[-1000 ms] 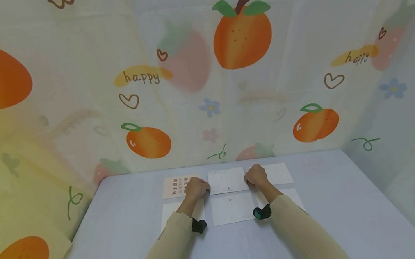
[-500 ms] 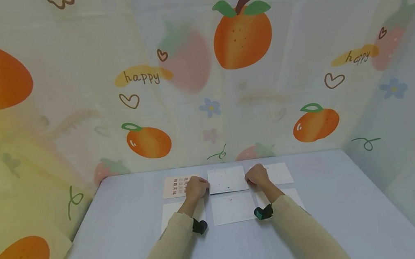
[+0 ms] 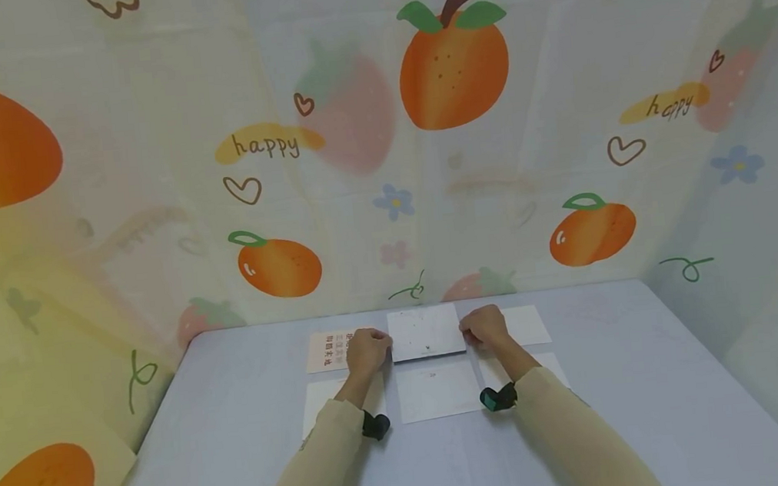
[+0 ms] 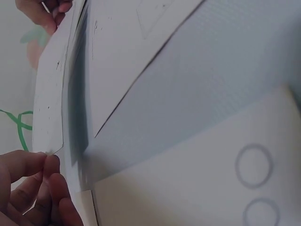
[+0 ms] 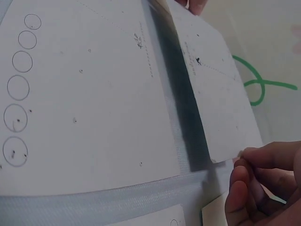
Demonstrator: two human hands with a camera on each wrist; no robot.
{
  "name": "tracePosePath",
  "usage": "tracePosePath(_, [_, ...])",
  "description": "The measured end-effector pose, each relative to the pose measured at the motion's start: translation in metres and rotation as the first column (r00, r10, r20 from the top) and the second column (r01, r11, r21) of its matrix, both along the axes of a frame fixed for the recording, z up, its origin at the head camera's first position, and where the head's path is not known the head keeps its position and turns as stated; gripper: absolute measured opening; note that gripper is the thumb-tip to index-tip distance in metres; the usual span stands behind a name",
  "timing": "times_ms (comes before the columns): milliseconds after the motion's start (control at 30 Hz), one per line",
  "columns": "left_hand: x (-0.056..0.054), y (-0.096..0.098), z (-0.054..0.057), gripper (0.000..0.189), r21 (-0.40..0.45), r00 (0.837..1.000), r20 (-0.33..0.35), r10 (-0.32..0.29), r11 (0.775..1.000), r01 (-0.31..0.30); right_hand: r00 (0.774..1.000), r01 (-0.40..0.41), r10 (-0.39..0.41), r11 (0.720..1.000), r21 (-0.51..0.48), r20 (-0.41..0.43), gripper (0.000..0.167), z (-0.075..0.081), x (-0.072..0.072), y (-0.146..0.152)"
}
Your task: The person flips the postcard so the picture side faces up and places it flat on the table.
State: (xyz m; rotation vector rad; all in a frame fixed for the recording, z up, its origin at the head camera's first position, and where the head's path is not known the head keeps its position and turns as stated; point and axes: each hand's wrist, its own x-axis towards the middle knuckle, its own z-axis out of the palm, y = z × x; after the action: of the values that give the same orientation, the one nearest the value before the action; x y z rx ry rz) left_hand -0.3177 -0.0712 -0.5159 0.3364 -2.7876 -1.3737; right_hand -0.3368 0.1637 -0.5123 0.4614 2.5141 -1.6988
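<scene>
A white postcard at the back middle is raised off the table, with a dark gap under its near edge. My left hand pinches its left edge between thumb and fingers; the left wrist view shows that hand at the corner of the postcard. On the opposite side my right hand pinches the right edge, and the right wrist view has its fingertips on a corner. Directly in front lies another postcard, flat, with a column of printed circles visible in the right wrist view.
Under my left hand lies a cream card with printed characters. More white postcards lie flat at the back right, front left and front right, partly covered by my arms. A fruit-patterned curtain hangs behind the white-covered table.
Both hands have lifted the back middle postcard slightly; its far edge sits higher and a shadow has widened below its near edge. The other cards have not moved.
</scene>
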Motion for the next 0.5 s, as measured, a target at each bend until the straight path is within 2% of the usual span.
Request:
tracePosePath(133, [0.0008, 0.0012, 0.0009, 0.013, 0.022, 1.000, -0.006, 0.003, 1.000, -0.003, 1.000, 0.019, -0.018, 0.999, -0.040, 0.005, 0.007, 0.0017, 0.0016, -0.0002])
tracePosePath(300, [-0.0001, 0.0012, 0.0007, 0.014, 0.032, 1.000, -0.025, -0.003, 0.999, 0.004, 1.000, 0.019, -0.020, 0.996, -0.085, -0.014, 0.012, 0.0034, 0.0026, -0.0011])
tracePosePath(500, [-0.0017, -0.0006, 0.0005, 0.014, 0.081, 0.999, -0.041, -0.004, 0.997, 0.007, 0.998, 0.008, -0.012, 0.997, -0.075, -0.060, 0.016, 0.0042, 0.0019, -0.0002])
